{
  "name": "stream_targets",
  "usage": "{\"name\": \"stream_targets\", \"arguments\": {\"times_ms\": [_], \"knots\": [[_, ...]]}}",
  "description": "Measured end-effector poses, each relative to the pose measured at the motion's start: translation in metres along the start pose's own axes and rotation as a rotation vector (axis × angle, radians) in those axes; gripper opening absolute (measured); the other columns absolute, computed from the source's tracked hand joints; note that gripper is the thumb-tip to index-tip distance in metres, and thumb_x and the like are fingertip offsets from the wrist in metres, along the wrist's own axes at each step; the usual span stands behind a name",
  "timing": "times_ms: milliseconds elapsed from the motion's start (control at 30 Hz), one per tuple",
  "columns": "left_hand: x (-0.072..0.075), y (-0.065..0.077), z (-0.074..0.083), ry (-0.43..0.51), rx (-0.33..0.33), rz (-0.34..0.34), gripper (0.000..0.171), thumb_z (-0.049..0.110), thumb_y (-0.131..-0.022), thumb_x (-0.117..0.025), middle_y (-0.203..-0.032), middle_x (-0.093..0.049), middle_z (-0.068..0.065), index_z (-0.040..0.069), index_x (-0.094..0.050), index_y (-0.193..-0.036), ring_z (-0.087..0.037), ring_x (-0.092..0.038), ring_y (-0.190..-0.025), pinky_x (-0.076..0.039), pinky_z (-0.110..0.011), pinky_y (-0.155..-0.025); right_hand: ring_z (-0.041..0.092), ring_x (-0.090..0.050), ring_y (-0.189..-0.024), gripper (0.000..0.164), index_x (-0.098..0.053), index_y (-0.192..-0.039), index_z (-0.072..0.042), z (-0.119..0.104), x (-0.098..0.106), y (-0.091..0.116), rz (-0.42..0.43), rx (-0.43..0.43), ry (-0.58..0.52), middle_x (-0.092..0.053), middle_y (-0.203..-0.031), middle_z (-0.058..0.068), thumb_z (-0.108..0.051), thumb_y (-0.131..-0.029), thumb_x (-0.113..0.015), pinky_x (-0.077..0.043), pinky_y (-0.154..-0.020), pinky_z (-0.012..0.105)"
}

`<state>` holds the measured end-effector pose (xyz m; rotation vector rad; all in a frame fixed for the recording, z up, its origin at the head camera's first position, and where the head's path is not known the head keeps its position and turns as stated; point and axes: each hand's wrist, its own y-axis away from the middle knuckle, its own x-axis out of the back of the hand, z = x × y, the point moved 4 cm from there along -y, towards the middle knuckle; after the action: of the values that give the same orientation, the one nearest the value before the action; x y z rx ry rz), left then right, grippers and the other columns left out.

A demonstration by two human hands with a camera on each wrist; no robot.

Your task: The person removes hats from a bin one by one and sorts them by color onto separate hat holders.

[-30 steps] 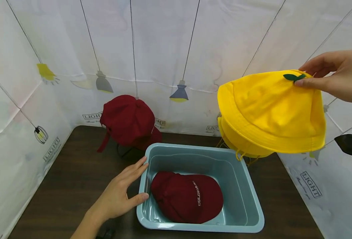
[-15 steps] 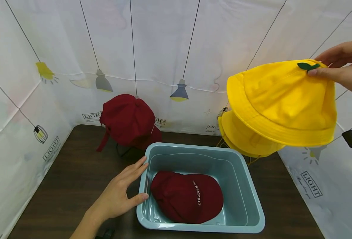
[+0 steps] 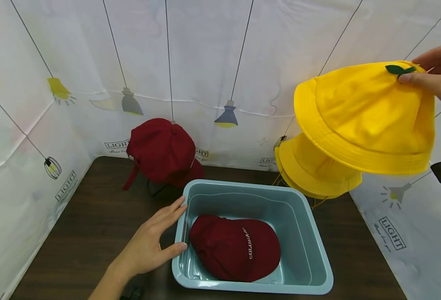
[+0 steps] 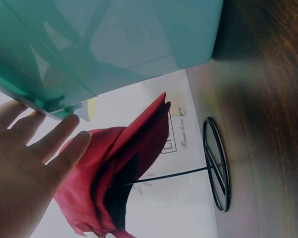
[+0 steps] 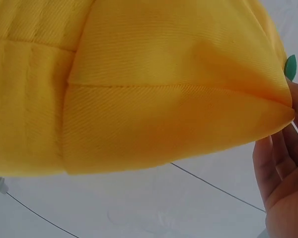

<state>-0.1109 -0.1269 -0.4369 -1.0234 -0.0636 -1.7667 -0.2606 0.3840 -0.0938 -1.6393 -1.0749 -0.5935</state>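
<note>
My right hand (image 3: 439, 77) pinches the crown of a yellow bucket hat (image 3: 366, 121) next to its green leaf trim, and the hat hangs in the air at the right. In the right wrist view the same yellow bucket hat (image 5: 174, 99) fills most of the picture. With its fingers nearly straight, my left hand (image 3: 150, 239) touches the left rim of a light blue plastic bin (image 3: 242, 287). Inside the bin lies a dark red baseball cap (image 3: 239, 248) with white lettering. The left wrist view shows my fingertips (image 4: 69, 121) at the bin's rim.
A second red cap (image 3: 160, 152) sits on a black wire stand (image 4: 216, 163) behind the bin at the left. Another yellow hat (image 3: 310, 166) stands at the back right, partly hidden by the held one. Printed white cloth (image 3: 205, 62) encloses the dark wooden table (image 3: 93, 233).
My right hand has moved up and to the right with the yellow bucket hat, uncovering more of the yellow hat behind it. My left hand stays at the bin's rim.
</note>
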Motion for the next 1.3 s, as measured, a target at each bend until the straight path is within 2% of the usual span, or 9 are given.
{"name": "stream_targets", "arguments": {"times_ms": [100,133,233,333,467,567,767,933,1300], "knots": [[0.001,-0.001,0.001,0.002,0.001,-0.001,0.079,0.031,-0.093,-0.078,-0.171,-0.031,0.000,0.013,-0.042,-0.161,-0.023,-0.042,-0.148,-0.048,-0.066,-0.104,-0.014,-0.034,-0.076,0.012,-0.060,-0.114,-0.024,0.003,0.000,-0.001,0.017,-0.022,0.005,-0.036,-0.088,-0.033,-0.016,-0.105,-0.062,-0.028,-0.067,-0.004],[0.001,-0.001,0.001,0.000,0.001,-0.001,0.079,0.031,-0.093,-0.078,-0.171,-0.031,0.000,0.013,-0.043,-0.161,-0.023,-0.042,-0.148,-0.048,-0.066,-0.104,-0.014,-0.034,-0.076,0.013,-0.062,-0.118,-0.016,0.004,-0.001,-0.002,0.014,-0.027,0.018,-0.035,-0.089,-0.032,-0.016,-0.105,-0.062,-0.028,-0.066,-0.004],[0.000,-0.002,0.001,0.007,0.002,-0.004,0.079,0.030,-0.092,-0.078,-0.171,-0.031,0.000,0.013,-0.043,-0.161,-0.023,-0.042,-0.148,-0.048,-0.066,-0.104,-0.013,-0.034,-0.073,0.040,-0.054,-0.136,0.009,0.010,-0.006,-0.003,-0.015,-0.036,0.056,-0.037,-0.091,-0.027,-0.015,-0.105,-0.062,-0.029,-0.063,-0.003],[0.000,-0.001,0.001,0.010,0.002,-0.006,0.079,0.031,-0.093,-0.078,-0.171,-0.030,0.000,0.014,-0.042,-0.162,-0.023,-0.041,-0.148,-0.048,-0.066,-0.104,-0.012,-0.037,-0.072,0.043,-0.054,-0.138,0.011,0.015,-0.013,-0.002,-0.046,-0.023,0.048,-0.040,-0.090,-0.024,-0.013,-0.104,-0.064,-0.032,-0.061,-0.003],[0.001,-0.001,0.001,0.005,0.003,0.001,0.079,0.033,-0.094,-0.077,-0.171,-0.031,0.000,0.014,-0.042,-0.162,-0.024,-0.042,-0.148,-0.048,-0.066,-0.104,-0.011,-0.041,-0.067,0.044,-0.057,-0.139,0.010,0.023,-0.029,0.004,-0.098,-0.029,0.040,-0.062,-0.105,0.004,-0.016,-0.104,-0.064,-0.034,-0.060,-0.002],[0.002,-0.002,0.001,0.005,0.002,0.003,0.078,0.034,-0.094,-0.076,-0.171,-0.031,0.000,0.014,-0.042,-0.162,-0.024,-0.043,-0.147,-0.048,-0.067,-0.103,-0.008,-0.042,-0.063,0.043,-0.058,-0.138,0.011,0.031,-0.041,0.010,-0.141,-0.038,0.059,-0.058,-0.121,0.032,-0.018,-0.106,-0.062,-0.035,-0.057,0.000],[0.002,-0.002,0.000,0.004,0.004,0.001,0.079,0.034,-0.094,-0.076,-0.171,-0.031,0.000,0.016,-0.041,-0.163,-0.024,-0.042,-0.148,-0.047,-0.067,-0.104,-0.001,-0.045,-0.070,0.037,-0.061,-0.132,0.012,0.044,-0.057,0.016,-0.161,-0.015,0.022,-0.059,-0.120,0.032,-0.014,-0.106,-0.061,-0.037,-0.058,-0.001],[0.002,0.000,0.000,0.000,0.007,0.003,0.079,0.035,-0.095,-0.075,-0.171,-0.031,0.000,0.018,-0.040,-0.163,-0.024,-0.042,-0.148,-0.046,-0.067,-0.105,0.005,-0.046,-0.076,0.039,-0.060,-0.136,0.010,0.052,-0.065,0.019,-0.176,-0.048,0.021,-0.058,-0.125,0.032,-0.016,-0.107,-0.060,-0.037,-0.058,-0.001],[0.003,-0.001,0.001,-0.003,0.003,0.001,0.078,0.034,-0.094,-0.077,-0.171,-0.031,-0.001,0.012,-0.043,-0.161,-0.023,-0.042,-0.148,-0.048,-0.065,-0.104,0.011,-0.049,-0.083,0.045,-0.061,-0.136,0.008,0.064,-0.083,0.024,-0.206,-0.050,0.040,-0.061,-0.124,0.033,-0.026,-0.108,-0.060,-0.039,-0.056,0.003]]}}
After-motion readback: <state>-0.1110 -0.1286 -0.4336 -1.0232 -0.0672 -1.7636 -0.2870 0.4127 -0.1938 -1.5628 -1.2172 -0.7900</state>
